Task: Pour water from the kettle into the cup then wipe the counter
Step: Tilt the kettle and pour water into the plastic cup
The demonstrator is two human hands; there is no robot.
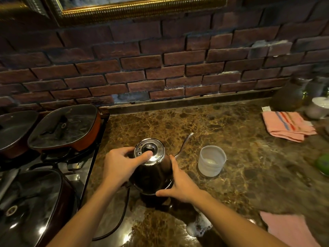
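A dark gooseneck kettle (151,177) with a shiny steel lid (151,152) stands on the brown marble counter (240,157). Its thin spout (185,145) curves up toward the right. My left hand (121,166) grips the kettle's left side, thumb resting on the lid. My right hand (179,182) lies against the kettle's right lower side, fingers spread. A white cup (211,161) sits upright just right of the spout, apart from both hands. A pink striped cloth (288,125) lies folded at the far right.
Lidded pans (65,129) crowd a stove at the left. A black cord (122,216) trails from the kettle toward me. Another pink cloth (288,229) lies at the near right, a green object (323,163) at the right edge, jars and a bowl (318,107) at the back right. A brick wall stands behind.
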